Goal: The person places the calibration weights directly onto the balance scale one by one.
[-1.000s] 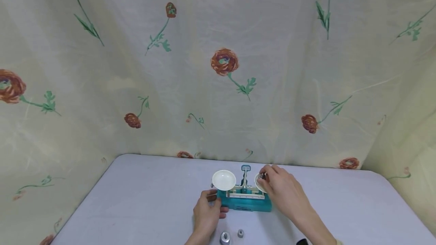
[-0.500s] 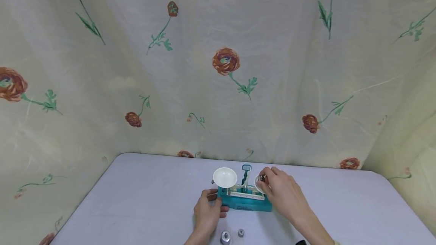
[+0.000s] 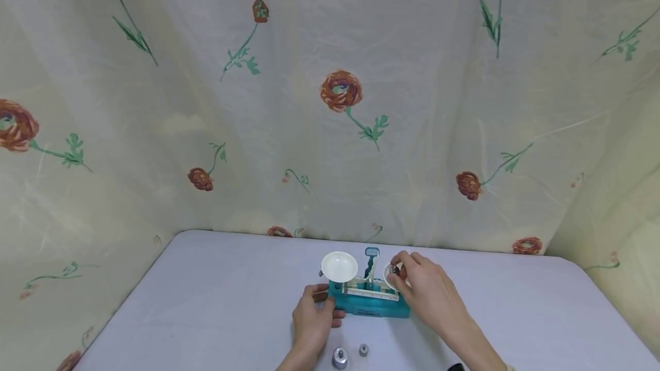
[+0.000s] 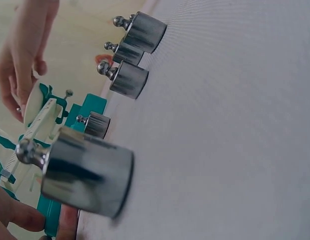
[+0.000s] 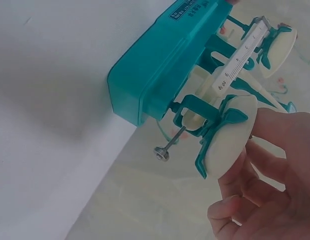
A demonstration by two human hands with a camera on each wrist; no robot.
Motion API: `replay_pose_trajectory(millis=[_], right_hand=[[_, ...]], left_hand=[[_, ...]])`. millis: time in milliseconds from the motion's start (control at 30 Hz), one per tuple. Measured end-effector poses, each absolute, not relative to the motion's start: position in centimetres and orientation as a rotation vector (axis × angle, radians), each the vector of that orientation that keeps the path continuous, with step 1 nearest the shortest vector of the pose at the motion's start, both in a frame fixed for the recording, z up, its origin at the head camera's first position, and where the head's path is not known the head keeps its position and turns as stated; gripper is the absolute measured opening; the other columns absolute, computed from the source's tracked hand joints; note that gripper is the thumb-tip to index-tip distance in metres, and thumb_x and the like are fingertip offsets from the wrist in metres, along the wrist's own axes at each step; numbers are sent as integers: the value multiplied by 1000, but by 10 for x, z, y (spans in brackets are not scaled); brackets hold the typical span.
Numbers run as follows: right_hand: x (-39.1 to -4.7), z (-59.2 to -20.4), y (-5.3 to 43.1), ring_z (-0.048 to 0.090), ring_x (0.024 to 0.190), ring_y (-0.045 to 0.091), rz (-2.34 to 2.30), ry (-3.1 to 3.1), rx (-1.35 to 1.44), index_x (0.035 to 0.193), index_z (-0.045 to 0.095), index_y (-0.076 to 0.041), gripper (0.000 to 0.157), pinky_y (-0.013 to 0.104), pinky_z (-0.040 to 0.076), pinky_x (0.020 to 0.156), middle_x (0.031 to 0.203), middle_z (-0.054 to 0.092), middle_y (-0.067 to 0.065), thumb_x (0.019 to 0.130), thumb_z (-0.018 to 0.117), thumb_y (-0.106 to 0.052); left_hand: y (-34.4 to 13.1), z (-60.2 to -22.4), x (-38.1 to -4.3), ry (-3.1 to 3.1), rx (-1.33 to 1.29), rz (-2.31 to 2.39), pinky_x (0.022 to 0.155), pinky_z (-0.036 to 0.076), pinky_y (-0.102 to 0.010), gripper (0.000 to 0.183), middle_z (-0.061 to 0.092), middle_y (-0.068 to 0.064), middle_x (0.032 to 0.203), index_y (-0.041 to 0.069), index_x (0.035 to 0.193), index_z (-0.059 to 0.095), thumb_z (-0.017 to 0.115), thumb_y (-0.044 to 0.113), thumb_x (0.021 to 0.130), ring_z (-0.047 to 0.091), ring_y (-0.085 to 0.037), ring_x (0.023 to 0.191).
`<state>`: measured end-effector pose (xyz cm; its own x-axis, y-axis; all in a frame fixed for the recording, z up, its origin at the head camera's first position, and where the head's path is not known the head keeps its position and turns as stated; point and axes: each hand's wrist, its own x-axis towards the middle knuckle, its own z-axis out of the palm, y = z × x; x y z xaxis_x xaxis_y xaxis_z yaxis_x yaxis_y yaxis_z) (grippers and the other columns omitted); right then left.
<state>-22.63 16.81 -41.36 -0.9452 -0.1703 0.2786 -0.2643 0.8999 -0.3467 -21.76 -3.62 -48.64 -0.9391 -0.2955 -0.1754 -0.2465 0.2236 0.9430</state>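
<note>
At the right pan, the right hand pinches a metal weight. The left hand grips the scale.

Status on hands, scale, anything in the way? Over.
Left hand grips scale. Right hand pinches weight at right pan. Loose weights on table, not blocking pan.

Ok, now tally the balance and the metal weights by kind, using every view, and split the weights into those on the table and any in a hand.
Balance: 1
Metal weights on the table: 5
Small weight in the right hand: 1
Total: 7
</note>
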Motion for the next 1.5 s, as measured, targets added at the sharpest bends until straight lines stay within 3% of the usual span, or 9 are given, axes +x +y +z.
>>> replay_pose_trajectory(millis=[500,1133,1500], right_hand=[[-213,-397,173,55,74,12,552,-2828,329,118,72,-13,26,28,46,66,88,67,-3,97,81,-26],[-195,-391,179,55,77,3,793,-2976,468,117,72,-22,22,19,49,64,87,65,-12,99,79,-33],[-189,-398,188,53,76,-2,917,-3080,866,115,72,-17,22,20,50,64,87,65,-14,99,78,-31]], left_hand=[[-36,-484,-218,-2450,536,-1841,61,64,-24,35,70,-24,127,1,139,59,62,6,104,73,-9,70],[-37,-487,-218,-2429,524,-1857,61,65,-25,35,70,-24,127,0,138,59,61,5,104,74,-9,69],[-37,-485,-218,-2436,532,-1865,60,64,-24,35,70,-23,125,-1,139,59,61,4,104,73,-9,69]])
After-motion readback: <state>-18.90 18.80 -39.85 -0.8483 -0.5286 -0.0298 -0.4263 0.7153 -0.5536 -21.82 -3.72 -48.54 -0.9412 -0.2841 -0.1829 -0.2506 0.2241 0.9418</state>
